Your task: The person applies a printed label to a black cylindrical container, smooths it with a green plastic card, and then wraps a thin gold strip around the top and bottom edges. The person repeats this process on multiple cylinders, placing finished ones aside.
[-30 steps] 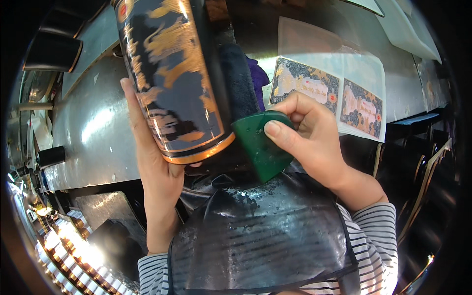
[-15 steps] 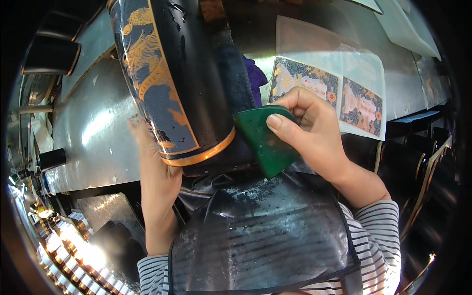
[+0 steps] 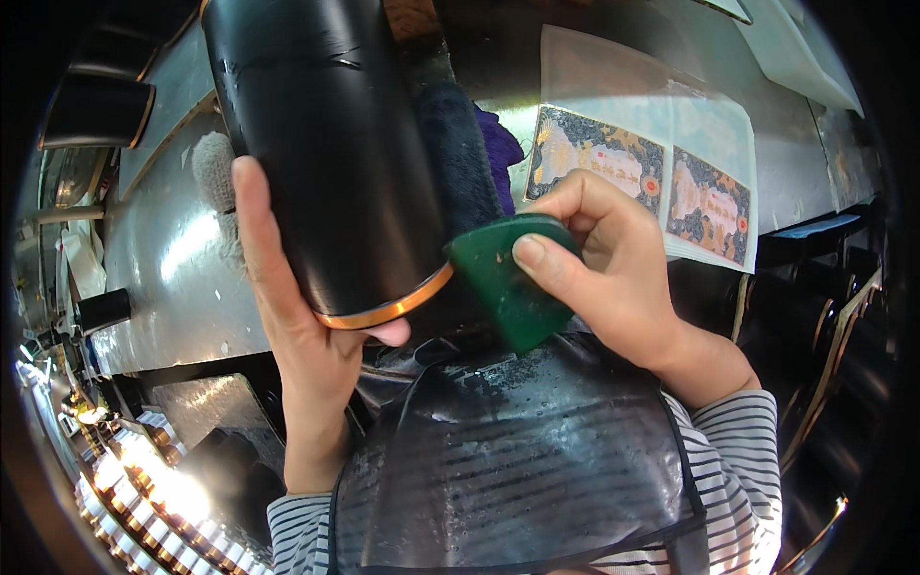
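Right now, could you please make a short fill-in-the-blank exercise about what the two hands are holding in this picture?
1. The left hand holds a black cylinder with a ____ band at its lower rim.
2. The right hand pinches a ____ scraper beside that rim.
3. The person's sleeves are ____.
4. On the metal surface behind lie ____ patterned decal sheets.

Missing words: gold; green; striped; two

black cylinder (image 3: 316, 144) top cut off, left fingers (image 3: 388, 333) mostly hidden
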A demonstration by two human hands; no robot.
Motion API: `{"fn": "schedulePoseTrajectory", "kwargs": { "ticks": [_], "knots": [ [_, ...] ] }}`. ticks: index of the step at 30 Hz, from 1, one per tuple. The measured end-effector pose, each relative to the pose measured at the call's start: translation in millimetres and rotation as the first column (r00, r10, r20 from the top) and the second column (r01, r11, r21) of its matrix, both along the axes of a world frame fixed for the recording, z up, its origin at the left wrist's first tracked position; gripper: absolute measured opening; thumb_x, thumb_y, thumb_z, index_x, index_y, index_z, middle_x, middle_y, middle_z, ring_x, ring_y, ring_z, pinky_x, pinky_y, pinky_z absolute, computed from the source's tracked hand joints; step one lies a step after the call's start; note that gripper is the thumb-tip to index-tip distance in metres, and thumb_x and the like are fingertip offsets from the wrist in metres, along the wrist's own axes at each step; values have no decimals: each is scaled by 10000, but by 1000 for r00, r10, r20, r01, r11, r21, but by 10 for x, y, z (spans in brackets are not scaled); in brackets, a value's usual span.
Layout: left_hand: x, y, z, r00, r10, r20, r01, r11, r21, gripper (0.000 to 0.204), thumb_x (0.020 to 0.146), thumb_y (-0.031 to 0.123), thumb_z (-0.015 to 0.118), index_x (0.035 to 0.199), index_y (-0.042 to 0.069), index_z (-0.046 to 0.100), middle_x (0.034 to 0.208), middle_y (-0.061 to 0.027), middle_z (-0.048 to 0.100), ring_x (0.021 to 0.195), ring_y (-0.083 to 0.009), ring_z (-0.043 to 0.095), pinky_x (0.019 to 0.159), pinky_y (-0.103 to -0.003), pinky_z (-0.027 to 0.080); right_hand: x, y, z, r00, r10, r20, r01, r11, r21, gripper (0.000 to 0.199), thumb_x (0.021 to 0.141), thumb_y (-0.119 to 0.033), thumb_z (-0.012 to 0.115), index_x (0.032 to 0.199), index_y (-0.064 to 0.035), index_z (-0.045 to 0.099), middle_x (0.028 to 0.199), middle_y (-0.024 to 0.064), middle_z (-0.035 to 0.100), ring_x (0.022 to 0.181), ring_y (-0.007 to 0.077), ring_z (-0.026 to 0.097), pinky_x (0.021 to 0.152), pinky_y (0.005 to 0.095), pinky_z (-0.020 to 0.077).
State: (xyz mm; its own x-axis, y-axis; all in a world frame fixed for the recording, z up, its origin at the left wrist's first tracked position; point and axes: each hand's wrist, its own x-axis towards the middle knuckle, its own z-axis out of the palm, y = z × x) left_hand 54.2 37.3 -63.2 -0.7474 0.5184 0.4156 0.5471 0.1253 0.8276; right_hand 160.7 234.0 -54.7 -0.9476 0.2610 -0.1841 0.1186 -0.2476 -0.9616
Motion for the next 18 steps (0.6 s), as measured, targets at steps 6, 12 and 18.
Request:
{"fn": "schedulePoseTrajectory", "kwargs": {
  "ticks": [6, 12, 18],
  "knots": [
    [44, 20, 255, 971, 73, -228, -165, 895, -415, 1158, 578, 352, 829, 1466, 33, 157, 1520, -161, 201, 1378, -314, 257, 1127, -438, 136, 43, 2, 171, 999, -27, -25, 27, 1000, -13, 173, 831, -79, 668, 933, 17, 567, 868, 61, 635, 760, 66, 596, 688, 211, 495],
    [2, 19, 124, 949, 86, -303, -198, 911, -362, 1204, 568, 529, 788, 1477, 63, 151, 1522, -144, 202, 1374, -269, 270, 1106, -362, 236, -72, 44, 42, 981, -189, 35, 181, 969, 166, 152, 819, -68, 648, 909, 27, 570, 824, 72, 621, 737, 92, 581, 661, 232, 490],
    [28, -11, 72, 994, 109, 0, -108, 980, -165, 1095, 645, 189, 779, 1487, 73, 89, 1517, -141, 225, 1367, -303, 281, 1135, -395, 148, 26, -109, 187, 974, -4, -228, 70, 957, 282, 170, 797, -53, 677, 899, 17, 561, 828, 63, 591, 729, 81, 554, 661, 232, 458]
  ]
}}
